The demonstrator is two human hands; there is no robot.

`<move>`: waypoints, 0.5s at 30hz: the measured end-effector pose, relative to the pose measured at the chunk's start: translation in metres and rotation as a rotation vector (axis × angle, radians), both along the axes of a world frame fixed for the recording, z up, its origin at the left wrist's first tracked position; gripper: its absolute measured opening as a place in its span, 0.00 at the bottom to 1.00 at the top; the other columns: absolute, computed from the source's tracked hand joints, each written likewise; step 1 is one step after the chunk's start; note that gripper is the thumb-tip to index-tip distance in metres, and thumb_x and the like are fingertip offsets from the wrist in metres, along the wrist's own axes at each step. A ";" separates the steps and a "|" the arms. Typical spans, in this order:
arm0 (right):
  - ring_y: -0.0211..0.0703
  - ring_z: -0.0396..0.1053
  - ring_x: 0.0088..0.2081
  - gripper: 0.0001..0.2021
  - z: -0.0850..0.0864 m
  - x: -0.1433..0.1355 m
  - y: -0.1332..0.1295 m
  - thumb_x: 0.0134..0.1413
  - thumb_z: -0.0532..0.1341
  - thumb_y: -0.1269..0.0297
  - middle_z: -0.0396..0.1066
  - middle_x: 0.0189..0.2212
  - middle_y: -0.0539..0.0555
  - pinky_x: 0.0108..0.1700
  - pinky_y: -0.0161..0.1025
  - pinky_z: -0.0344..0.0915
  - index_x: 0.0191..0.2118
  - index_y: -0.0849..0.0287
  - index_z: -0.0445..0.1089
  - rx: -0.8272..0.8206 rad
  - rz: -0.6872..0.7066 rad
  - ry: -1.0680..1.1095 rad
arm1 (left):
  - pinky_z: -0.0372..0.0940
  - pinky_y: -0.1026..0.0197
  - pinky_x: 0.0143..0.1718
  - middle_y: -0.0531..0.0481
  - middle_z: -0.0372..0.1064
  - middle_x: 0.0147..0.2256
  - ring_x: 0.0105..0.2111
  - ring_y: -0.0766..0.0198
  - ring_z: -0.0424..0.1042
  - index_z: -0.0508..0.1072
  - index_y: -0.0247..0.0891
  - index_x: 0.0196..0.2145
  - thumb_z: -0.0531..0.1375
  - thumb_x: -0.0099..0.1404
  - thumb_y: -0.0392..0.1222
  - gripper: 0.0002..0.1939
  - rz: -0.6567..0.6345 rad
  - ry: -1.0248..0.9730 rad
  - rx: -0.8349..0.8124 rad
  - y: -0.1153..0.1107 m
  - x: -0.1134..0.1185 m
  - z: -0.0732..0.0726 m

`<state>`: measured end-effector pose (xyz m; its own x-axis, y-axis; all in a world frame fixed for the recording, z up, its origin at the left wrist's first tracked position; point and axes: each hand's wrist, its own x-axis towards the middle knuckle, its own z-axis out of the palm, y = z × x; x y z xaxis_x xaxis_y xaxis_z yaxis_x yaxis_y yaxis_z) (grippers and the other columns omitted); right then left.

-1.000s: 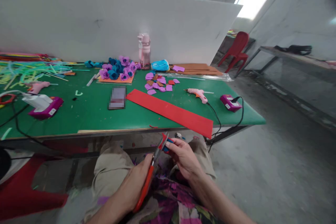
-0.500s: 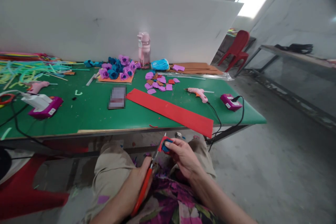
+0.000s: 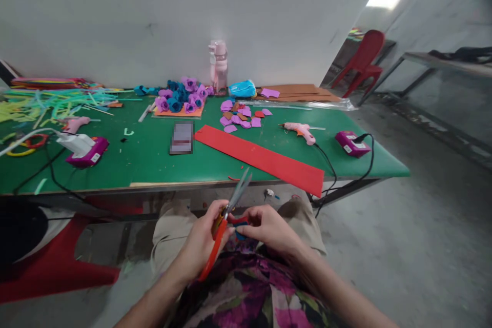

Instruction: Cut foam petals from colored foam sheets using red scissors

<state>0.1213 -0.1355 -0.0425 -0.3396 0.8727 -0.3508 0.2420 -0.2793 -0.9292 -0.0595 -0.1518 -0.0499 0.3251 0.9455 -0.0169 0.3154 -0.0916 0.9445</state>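
Note:
My left hand (image 3: 200, 243) is closed around a pair of scissors (image 3: 213, 253) with orange handles. Their blades (image 3: 239, 189) point up toward the table edge and stand slightly apart. Beside it, over my lap, my right hand (image 3: 269, 228) pinches a small red piece (image 3: 235, 219) and a small blue piece (image 3: 241, 231), which look like foam sheet. Left fingertips come close to these pieces; whether they touch is hard to tell. On the table beyond my hands lies a long red foam strip (image 3: 261, 159), slanting down over the front edge.
A phone (image 3: 182, 137), a pink glue gun (image 3: 302, 131), purple power sockets (image 3: 352, 143), petal pieces (image 3: 242, 115), purple and blue flowers (image 3: 180, 96), a pink bottle (image 3: 219, 67) and colourful strips (image 3: 65, 100) lie across the green table (image 3: 154, 169). A white board (image 3: 154, 25) stands behind.
The scissors have come away from the red piece, and their blades now point past it. My hands have drawn closer together. The view has shifted slightly.

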 end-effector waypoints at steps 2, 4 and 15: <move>0.32 0.51 0.20 0.05 0.001 0.000 0.000 0.40 0.62 0.66 0.56 0.15 0.44 0.23 0.33 0.46 0.25 0.63 0.73 0.068 0.045 -0.095 | 0.63 0.65 0.38 0.52 0.67 0.37 0.35 0.66 0.70 0.59 0.42 0.48 0.57 0.61 0.38 0.18 -0.018 0.047 0.020 -0.002 0.003 0.002; 0.32 0.51 0.21 0.06 0.002 0.000 -0.001 0.40 0.61 0.68 0.56 0.16 0.44 0.23 0.33 0.47 0.26 0.63 0.74 0.105 0.070 -0.168 | 0.62 0.67 0.37 0.53 0.67 0.36 0.34 0.67 0.69 0.60 0.42 0.48 0.57 0.61 0.36 0.17 -0.027 0.064 0.035 -0.003 0.005 0.005; 0.36 0.64 0.28 0.10 -0.011 -0.005 0.001 0.39 0.67 0.63 0.69 0.25 0.47 0.33 0.34 0.59 0.30 0.59 0.70 0.031 -0.203 0.251 | 0.64 0.68 0.33 0.55 0.66 0.32 0.30 0.69 0.68 0.61 0.42 0.47 0.60 0.56 0.39 0.21 0.427 -0.352 -0.135 -0.003 0.029 -0.003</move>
<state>0.1161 -0.1348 -0.0531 -0.2302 0.9404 -0.2504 -0.0536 -0.2691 -0.9616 -0.0310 -0.1548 -0.0533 -0.0772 0.9913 -0.1063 -0.0380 0.1036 0.9939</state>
